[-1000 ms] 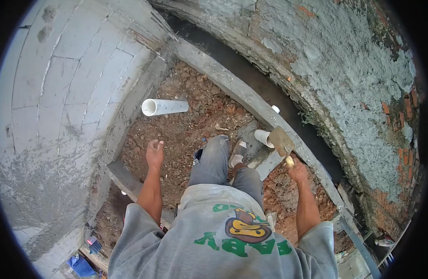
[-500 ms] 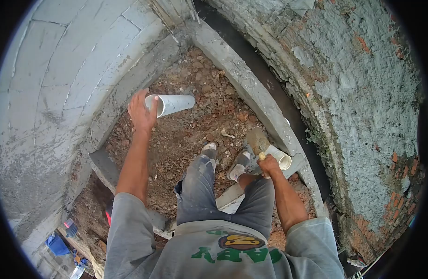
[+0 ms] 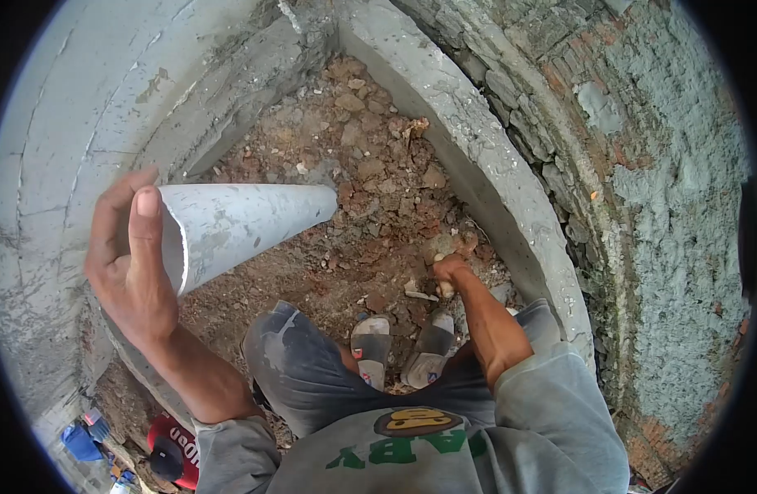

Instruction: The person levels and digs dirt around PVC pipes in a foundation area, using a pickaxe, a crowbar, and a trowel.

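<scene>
A white plastic pipe (image 3: 246,222) stands up from the soil, tilted, with its wide open end close to the camera. My left hand (image 3: 139,263) grips that end, thumb on the rim; the fingertips behind are partly hidden. Low over the rubble, my right hand (image 3: 451,270) is closed round the handle of a trowel. The trowel's dirt-covered blade (image 3: 440,245) is at the soil and hard to tell from it. My legs are bent, with both sandalled feet (image 3: 370,346) just below the right hand.
Reddish soil and stones (image 3: 362,165) fill the corner between a concrete beam (image 3: 477,140) and a grey block wall (image 3: 57,165). Beyond the beam runs a narrow gap, then a rough mortared wall (image 3: 675,239). Lower left are a red lettered item (image 3: 177,449) and a blue item (image 3: 80,443).
I have crouched lower, so the pipe and left hand look much larger. My right hand has moved the trowel down to the soil, away from the second white pipe.
</scene>
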Demonstrator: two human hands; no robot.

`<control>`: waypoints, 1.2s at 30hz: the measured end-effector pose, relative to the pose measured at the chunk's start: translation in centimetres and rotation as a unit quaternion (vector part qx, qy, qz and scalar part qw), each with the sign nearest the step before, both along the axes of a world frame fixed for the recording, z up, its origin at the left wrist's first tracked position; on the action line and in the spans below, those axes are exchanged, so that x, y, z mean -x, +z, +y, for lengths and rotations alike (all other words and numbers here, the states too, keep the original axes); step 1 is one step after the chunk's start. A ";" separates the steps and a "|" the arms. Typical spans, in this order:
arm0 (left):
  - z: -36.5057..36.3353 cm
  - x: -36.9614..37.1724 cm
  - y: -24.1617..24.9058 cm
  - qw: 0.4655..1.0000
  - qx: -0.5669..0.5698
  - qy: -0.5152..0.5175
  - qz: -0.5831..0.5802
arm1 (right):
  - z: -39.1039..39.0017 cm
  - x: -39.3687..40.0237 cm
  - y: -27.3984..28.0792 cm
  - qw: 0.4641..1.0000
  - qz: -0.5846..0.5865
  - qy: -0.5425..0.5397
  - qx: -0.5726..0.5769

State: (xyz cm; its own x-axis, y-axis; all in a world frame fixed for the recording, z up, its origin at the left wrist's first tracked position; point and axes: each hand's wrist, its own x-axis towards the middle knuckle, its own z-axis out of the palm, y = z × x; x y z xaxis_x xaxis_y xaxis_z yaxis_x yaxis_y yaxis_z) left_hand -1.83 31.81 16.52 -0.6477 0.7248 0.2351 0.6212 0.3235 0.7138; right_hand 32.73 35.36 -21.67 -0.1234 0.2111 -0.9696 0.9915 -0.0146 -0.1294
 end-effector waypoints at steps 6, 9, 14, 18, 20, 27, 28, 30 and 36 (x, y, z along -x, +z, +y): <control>-0.4 0.9 -0.8 0.999 -0.011 -0.011 0.044 | -4.1 2.0 2.0 0.963 -0.063 -0.237 -0.115; -1.2 1.9 -1.0 0.998 0.002 -0.039 0.050 | -3.6 1.9 1.8 0.953 -0.056 -0.295 -0.049; -1.0 2.0 -0.9 0.997 0.003 -0.051 0.050 | -1.0 5.0 -3.6 0.863 0.003 -0.504 0.049; -0.7 1.3 -0.8 0.999 0.005 -0.018 0.037 | -6.6 6.5 -3.4 0.897 0.036 -0.375 -0.230; -0.4 0.7 -0.8 0.999 -0.004 -0.022 0.046 | -3.6 5.1 -3.6 0.884 0.030 -0.459 -0.083; 0.3 -0.1 -0.4 0.999 -0.036 0.013 0.016 | -5.2 4.6 -2.5 0.878 0.049 -0.467 -0.096; 0.3 0.1 -0.4 0.999 -0.039 -0.002 0.018 | -5.4 5.1 -0.9 0.887 0.026 -0.445 -0.121; 0.2 0.5 -0.6 0.998 -0.042 0.002 0.046 | -4.5 5.8 2.4 0.896 0.042 -0.421 -0.135; 0.2 0.4 -0.8 0.997 -0.075 0.001 0.037 | -3.0 6.2 10.6 0.924 0.177 -0.253 -0.225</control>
